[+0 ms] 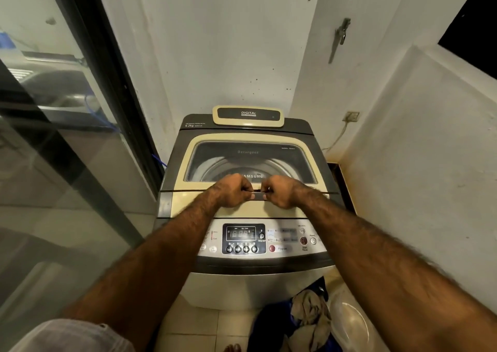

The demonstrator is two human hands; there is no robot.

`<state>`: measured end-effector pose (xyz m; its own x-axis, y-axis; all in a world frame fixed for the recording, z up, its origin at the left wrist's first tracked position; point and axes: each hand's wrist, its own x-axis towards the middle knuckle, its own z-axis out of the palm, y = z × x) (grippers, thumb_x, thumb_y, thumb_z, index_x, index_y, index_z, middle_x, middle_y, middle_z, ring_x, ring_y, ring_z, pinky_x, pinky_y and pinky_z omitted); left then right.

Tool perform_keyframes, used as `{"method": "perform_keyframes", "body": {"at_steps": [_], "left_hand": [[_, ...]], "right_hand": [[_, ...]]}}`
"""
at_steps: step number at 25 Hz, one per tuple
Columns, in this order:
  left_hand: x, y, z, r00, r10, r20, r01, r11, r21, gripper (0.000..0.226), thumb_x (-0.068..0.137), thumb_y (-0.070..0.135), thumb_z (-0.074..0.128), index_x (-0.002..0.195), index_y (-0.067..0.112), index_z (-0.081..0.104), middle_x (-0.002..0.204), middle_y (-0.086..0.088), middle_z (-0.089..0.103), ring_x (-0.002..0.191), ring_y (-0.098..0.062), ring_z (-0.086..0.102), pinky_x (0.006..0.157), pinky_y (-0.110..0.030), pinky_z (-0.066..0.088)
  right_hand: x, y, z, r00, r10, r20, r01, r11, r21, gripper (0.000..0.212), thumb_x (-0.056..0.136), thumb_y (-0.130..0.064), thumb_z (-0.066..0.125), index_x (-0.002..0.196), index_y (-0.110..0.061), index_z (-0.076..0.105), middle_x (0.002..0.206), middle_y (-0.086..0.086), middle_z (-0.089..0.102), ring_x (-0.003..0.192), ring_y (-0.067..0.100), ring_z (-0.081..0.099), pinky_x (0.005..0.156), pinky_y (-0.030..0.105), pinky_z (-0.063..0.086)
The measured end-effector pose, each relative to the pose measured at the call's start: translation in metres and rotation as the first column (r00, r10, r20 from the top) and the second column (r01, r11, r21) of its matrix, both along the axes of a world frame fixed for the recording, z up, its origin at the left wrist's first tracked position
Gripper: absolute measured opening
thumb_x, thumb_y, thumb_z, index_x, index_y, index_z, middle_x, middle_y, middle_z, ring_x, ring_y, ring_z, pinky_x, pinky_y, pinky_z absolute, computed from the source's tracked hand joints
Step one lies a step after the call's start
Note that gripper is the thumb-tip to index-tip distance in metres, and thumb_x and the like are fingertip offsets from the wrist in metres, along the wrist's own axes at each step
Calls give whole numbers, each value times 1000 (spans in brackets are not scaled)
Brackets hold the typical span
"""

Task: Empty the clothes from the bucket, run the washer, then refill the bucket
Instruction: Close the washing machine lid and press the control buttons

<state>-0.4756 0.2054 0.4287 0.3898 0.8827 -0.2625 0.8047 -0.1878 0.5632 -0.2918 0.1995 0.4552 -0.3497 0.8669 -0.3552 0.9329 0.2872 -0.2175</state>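
Here, in the head view, a person is standing in front of a top-loading washer [242, 284], and both bare arms are reaching forward over its control panel [243, 238]. The left hand [232, 191] and the right hand [281, 191] are sitting close together, not quite touching. Each one is curling its fingers around the dark handle [258, 195] at the front middle of the lid [193, 149]. The lid is lying flat and closed, and the steel drum is showing through its window. The panel display is glowing faintly, too blurred to read.

Down on the tiled floor [188, 324], at the washer's right front corner, a heap of clothes [309, 311] is lying, beige cloth resting on dark blue cloth. Just to its right a pale round bucket [349, 322] is standing, partly hidden by the right forearm; whether any cloth is hanging over its rim I cannot tell. Toes of a bare foot [232, 347] are peeking in at the bottom edge.

A glass door [53, 136] is running along the left side, and a wall socket [351, 116] with a cable is sitting on the wall behind the washer to the right.
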Motion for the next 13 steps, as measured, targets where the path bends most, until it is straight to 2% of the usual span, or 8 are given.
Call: {"method": "perform_keyframes", "body": {"at_steps": [4,6,9,11,13], "left_hand": [[-1,10,-14,1000,4,14,-4,1000,-27,15,94,30,65,84,21,73,75,6,67,72,-14,59,71,-28,48],[-2,16,-18,999,18,34,-15,997,-81,12,94,32,65,90,24,74,81,7,68,78,-15,62,76,-30,51],[-3,23,-20,998,19,56,-10,988,-152,10,94,31,65,97,26,73,91,6,70,88,-14,63,86,-35,52],[2,22,-19,998,33,52,-24,987,-160,9,94,29,63,98,29,71,94,6,69,92,-16,62,87,-35,51],[10,11,-20,996,86,-20,-87,995,-52,12,90,32,58,97,35,67,98,5,70,93,-19,62,83,-34,50]], "right_hand": [[0,8,-15,999,-35,-24,35,999,-25,10,97,-25,56,94,-30,64,97,-3,66,91,19,63,89,43,56],[1,13,-20,997,-52,-58,49,998,-44,9,97,-26,58,100,-27,67,98,-3,68,92,19,64,90,44,56],[8,17,-24,987,-88,-131,82,996,-45,3,94,-30,63,96,-28,65,98,-3,69,91,19,65,90,44,57],[12,12,-30,967,-136,-217,137,991,-12,4,93,-31,66,94,-27,67,94,-3,69,87,19,64,87,44,57],[15,-6,-43,940,-180,-289,223,967,122,13,94,-32,65,103,-24,71,96,-3,65,91,18,61,86,44,56]]}}
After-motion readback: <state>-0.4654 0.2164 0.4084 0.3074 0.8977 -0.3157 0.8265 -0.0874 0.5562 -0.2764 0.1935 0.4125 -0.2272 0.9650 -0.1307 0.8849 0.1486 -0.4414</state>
